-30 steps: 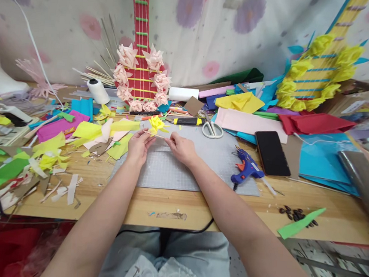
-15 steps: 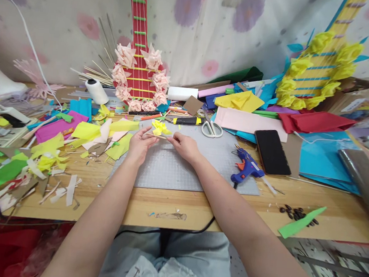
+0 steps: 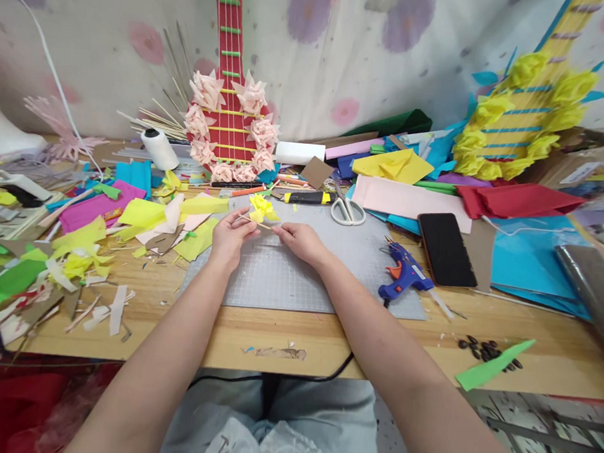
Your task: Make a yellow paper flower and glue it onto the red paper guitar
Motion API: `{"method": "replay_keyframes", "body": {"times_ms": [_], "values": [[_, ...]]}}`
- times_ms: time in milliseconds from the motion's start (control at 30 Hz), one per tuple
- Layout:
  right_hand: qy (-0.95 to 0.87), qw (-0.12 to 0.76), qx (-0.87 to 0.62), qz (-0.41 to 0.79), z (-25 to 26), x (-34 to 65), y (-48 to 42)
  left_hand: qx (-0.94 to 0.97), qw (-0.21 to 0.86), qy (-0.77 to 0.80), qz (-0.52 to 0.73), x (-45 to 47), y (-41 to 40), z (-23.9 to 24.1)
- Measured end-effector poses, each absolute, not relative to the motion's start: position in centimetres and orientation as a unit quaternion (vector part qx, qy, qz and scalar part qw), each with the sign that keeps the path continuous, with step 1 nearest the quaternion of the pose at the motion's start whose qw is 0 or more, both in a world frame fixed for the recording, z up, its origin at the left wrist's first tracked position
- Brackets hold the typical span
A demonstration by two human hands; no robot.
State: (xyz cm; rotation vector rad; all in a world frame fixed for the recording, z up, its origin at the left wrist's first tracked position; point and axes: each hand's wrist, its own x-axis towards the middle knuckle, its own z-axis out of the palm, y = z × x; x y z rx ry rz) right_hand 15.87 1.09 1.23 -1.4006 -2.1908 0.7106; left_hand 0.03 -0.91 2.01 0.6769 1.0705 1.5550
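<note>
Between my hands, over the grey cutting mat (image 3: 296, 289), is a thin wooden stick (image 3: 264, 225). My left hand (image 3: 231, 236) pinches its left part with bent fingers, and my right hand (image 3: 301, 240) grips the other end between thumb and forefinger. A yellow paper flower (image 3: 263, 208) sits just beyond the stick, close to my left fingertips; whether it is fixed to the stick I cannot tell. On the mat's right lies a blue glue gun (image 3: 404, 272). White-handled scissors (image 3: 348, 211) and a black-yellow utility knife (image 3: 309, 197) rest at its far edge.
Yellow paper scraps (image 3: 144, 220) cover the left side. A phone (image 3: 446, 250) and blue paper (image 3: 536, 261) lie right, with black seeds (image 3: 486, 350) near the front edge. Behind stand a red paper guitar (image 3: 230, 132) and a yellow one (image 3: 519, 129). A thread spool (image 3: 159, 149) stands back left.
Both hands keep their grip on the stick and stay in nearly the same place. The stick and yellow flower have tilted slightly. The whole view has shifted a little.
</note>
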Motion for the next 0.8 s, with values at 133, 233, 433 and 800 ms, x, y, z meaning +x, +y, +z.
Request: {"method": "replay_keyframes", "body": {"times_ms": [133, 233, 433, 800], "values": [[-0.792, 0.213, -0.504, 0.269, 1.3, 15.2, 0.9, 0.258, 0.553, 0.432, 0.664, 0.1, -0.8, 2.0], [-0.789, 0.201, -0.516, 0.268, 1.3, 14.7, 0.6, 0.244, 0.554, 0.437, 0.665, 0.1, -0.9, 2.1], [-0.785, 0.232, -0.521, 0.242, 1.1, 14.4, -0.1, 0.208, 0.532, 0.469, 0.674, 0.0, -0.7, 2.3], [-0.769, 0.262, -0.527, 0.250, 0.7, 14.0, -0.1, 0.148, 0.524, 0.487, 0.682, -0.1, -0.8, 2.8]]}}
